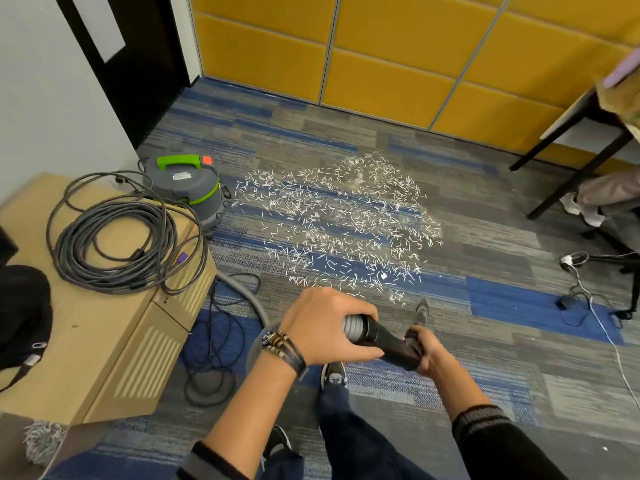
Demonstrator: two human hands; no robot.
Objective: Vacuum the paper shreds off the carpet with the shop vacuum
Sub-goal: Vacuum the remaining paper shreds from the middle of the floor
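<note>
Gripping hose cuff [352, 324] in left hand [323, 329], wand [388, 341] in right hand [424, 349] — sweep paper shreds [341, 220] slowly, overlapping (near edge first).

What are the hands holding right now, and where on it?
The vacuum hose's black handle tube: the left hand grips the grey ribbed cuff at its hose end, and the right hand grips its other end.

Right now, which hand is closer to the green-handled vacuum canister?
Left. The left hand grips the hose end, below and right of the vacuum canister; the right hand holds the black tube farther right.
</note>
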